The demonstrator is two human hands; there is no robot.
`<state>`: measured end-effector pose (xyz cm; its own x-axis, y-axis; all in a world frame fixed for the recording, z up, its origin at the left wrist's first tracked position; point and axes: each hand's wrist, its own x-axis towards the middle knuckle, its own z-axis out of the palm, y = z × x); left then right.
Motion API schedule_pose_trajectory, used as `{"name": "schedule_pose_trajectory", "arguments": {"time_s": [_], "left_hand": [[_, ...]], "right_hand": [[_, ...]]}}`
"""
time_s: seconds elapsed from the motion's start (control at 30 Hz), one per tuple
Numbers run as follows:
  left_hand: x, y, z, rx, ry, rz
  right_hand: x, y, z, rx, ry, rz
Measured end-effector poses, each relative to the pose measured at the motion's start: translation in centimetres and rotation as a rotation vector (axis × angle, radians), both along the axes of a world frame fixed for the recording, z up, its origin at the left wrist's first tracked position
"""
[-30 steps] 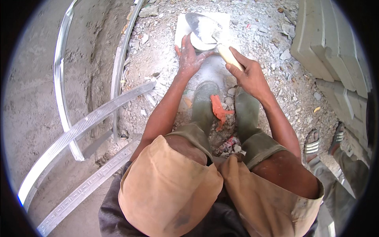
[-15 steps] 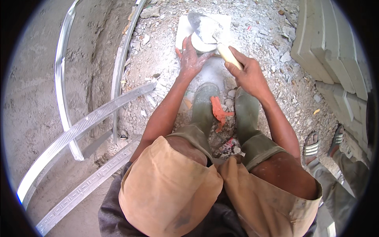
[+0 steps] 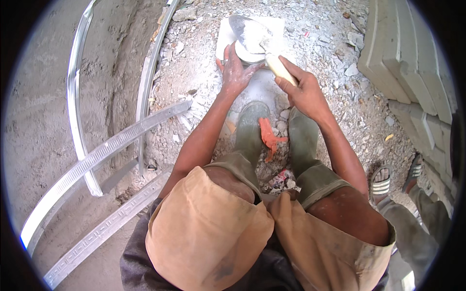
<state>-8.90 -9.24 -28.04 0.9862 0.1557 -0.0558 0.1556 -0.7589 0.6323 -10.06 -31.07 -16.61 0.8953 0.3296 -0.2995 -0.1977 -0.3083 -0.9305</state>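
My right hand (image 3: 307,92) is closed around the pale yellow handle (image 3: 281,69) of a trowel. Its dark pointed blade (image 3: 238,26) carries a heap of white powder (image 3: 256,38) above a round, shallow white container (image 3: 251,61). My left hand (image 3: 235,72), dusted white, holds the near left side of this container, thumb and fingers spread around its edge. The blade and powder hide much of the container's inside. Beneath it lies a square white board (image 3: 225,36).
Rubble (image 3: 335,63) covers the ground. Metal profile strips (image 3: 107,143) lie at the left; stacked grey panels (image 3: 403,53) stand right. Between my green boots (image 3: 250,128) lies a torn orange scrap (image 3: 268,133). Another person's sandalled foot (image 3: 381,182) is at the lower right.
The trowel and my right hand have shifted slightly left. My left hand stays at the container. The other person's near foot has moved a little.
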Motion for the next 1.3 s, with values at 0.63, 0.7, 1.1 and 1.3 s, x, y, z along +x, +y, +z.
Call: {"name": "schedule_pose_trajectory", "arguments": {"time_s": [0.63,0.7,1.1,1.3], "left_hand": [[0.5,0.4,0.5,0.006,-0.013,-0.050],[0.5,0.8,0.7,0.003,0.025,-0.065],[2.6,3.8,0.5,0.094,0.101,-0.288],[2.8,4.5,0.6,0.108,0.104,-0.342]], "right_hand": [[1.1,-0.5,1.1,-0.050,0.060,-0.012],[0.9,-0.7,0.5,-0.060,-0.023,0.061],[1.8,-2.8,1.0,-0.042,0.031,0.019],[1.7,-2.4,0.6,-0.027,0.062,0.080]]}}
